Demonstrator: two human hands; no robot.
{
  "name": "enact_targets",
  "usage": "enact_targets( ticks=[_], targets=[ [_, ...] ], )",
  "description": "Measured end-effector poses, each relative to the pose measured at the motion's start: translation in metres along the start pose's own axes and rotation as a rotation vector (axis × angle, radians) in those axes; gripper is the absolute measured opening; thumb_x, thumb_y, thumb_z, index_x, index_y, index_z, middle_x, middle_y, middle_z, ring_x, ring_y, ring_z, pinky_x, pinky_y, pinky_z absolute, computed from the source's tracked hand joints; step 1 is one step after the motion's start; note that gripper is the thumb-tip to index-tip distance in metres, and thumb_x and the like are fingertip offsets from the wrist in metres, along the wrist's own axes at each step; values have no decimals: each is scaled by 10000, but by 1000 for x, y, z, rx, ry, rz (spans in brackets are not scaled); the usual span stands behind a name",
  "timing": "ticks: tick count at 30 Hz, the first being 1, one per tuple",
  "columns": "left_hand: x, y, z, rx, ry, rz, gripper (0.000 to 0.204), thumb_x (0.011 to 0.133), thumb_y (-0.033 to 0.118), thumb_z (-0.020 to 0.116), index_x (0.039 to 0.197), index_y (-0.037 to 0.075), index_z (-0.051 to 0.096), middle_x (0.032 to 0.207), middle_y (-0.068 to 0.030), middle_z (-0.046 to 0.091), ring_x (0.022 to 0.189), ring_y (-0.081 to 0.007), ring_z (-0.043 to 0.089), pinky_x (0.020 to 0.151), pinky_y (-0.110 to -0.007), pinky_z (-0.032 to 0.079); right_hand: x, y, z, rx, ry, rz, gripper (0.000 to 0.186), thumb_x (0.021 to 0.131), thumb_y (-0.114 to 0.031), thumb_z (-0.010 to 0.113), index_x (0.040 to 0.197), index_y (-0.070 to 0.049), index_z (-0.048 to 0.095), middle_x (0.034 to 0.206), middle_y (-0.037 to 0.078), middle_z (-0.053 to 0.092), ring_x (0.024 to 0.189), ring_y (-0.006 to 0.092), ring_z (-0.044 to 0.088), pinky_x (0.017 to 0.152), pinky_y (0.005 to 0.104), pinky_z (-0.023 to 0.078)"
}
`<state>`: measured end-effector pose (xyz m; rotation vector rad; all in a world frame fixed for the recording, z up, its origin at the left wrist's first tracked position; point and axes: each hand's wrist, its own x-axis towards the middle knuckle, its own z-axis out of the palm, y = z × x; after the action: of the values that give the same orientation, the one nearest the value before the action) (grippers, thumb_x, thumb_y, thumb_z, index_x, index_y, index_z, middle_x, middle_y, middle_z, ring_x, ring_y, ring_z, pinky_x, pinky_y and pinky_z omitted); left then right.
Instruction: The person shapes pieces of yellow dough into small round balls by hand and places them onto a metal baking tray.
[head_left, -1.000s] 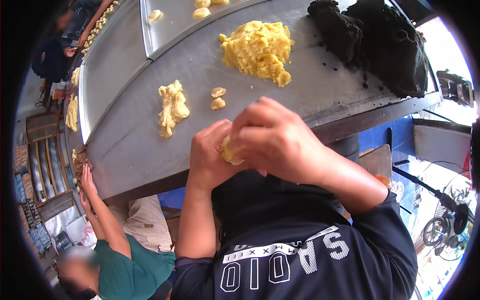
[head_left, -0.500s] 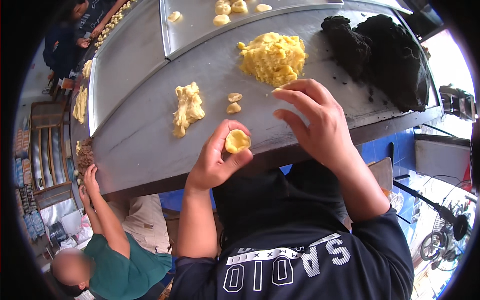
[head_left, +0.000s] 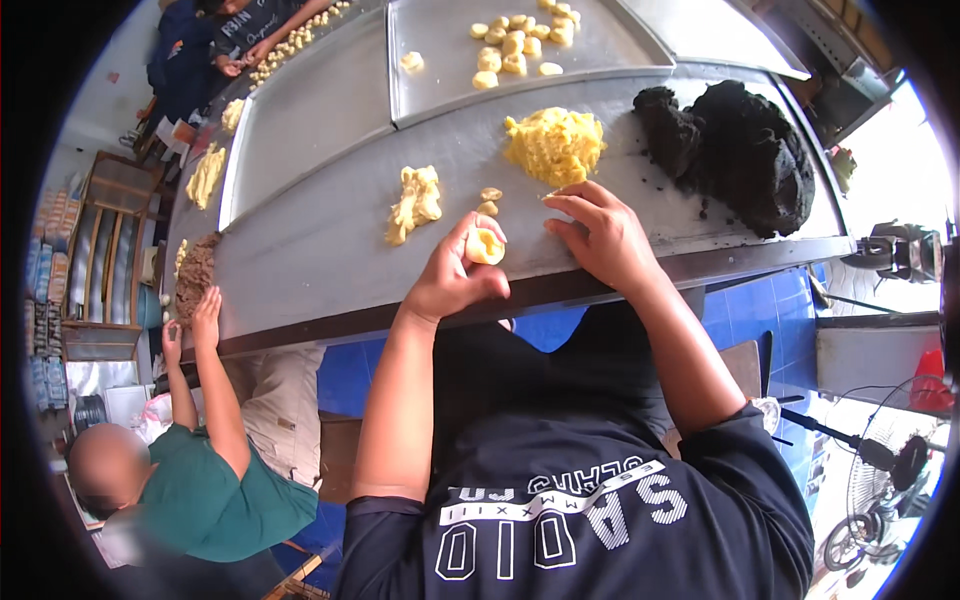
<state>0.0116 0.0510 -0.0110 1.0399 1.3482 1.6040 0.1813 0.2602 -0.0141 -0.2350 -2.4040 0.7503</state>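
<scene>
A hollowed piece of pale yellow dough (head_left: 484,246) rests in the curved fingers of my left hand (head_left: 457,272). My right hand (head_left: 600,236) is open over the metal worktop (head_left: 320,270), thumb apart from slightly bent fingers, just below a crumbly yellow mound (head_left: 555,145). Left of the mound lies a soft, smeared lump of cream dough (head_left: 414,200), and between them sit two small dough pieces (head_left: 490,194). A large black mass (head_left: 745,160) lies at the right.
Metal trays (head_left: 310,160) line the far side, one holding several dough rounds (head_left: 515,55). A co-worker in green (head_left: 220,500) presses a brown mass (head_left: 200,270) at left; another person (head_left: 250,30) works at the far left corner. A fan (head_left: 880,450) stands at right.
My hands have separated: the right, earlier closed over the left, moved up beside the yellow mound, exposing the dough cup. The view has tilted, showing more of the trays.
</scene>
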Motion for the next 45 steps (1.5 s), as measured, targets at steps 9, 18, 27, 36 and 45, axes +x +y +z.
enact_targets(
  ticks=[9, 18, 27, 36, 45],
  targets=[
    [-7, -11, -6, 536, -31, 77, 544, 651, 270, 1143, 838, 76, 671, 736, 16, 641, 733, -100, 621, 678, -344, 544, 12, -69, -1, 177, -161, 26, 743, 755, -140, 973, 1465, -142, 755, 1395, 143, 742, 1261, 380, 738, 1068, 479, 616],
    [-11, -15, 3, 735, -75, 182, 618, 632, 398, 1113, 866, 56, 654, 822, -117, 706, 754, -367, 696, 725, -471, 568, 18, -82, 11, 126, -235, 28, 623, 832, -194, 927, 1427, -115, 761, 1414, 128, 727, 1274, 363, 726, 1069, 477, 611],
    [2, -14, 10, 570, 257, 297, 482, 679, 269, 1088, 847, 49, 694, 870, -95, 721, 761, -310, 722, 687, -436, 580, 24, -92, 7, 202, -274, 364, 254, 965, -221, 812, 1163, -70, 761, 1007, 146, 783, 957, 396, 791, 875, 485, 644],
    [10, -20, -4, 183, 199, -55, 469, 808, 347, 1047, 839, 43, 691, 761, -64, 664, 705, -212, 648, 679, -368, 540, 67, -11, -16, -395, -116, -81, 269, 904, -76, 737, 1154, -84, 835, 1136, 89, 747, 1086, 332, 737, 921, 463, 624],
    [20, -15, -21, -157, 120, -20, 409, 1093, 366, 819, 839, 103, 635, 893, -9, 602, 775, -101, 517, 715, -259, 424, 46, 10, -11, -163, -117, 153, 169, 928, -111, 802, 1097, -107, 812, 1193, 116, 714, 1117, 355, 712, 964, 473, 618]
  ],
)
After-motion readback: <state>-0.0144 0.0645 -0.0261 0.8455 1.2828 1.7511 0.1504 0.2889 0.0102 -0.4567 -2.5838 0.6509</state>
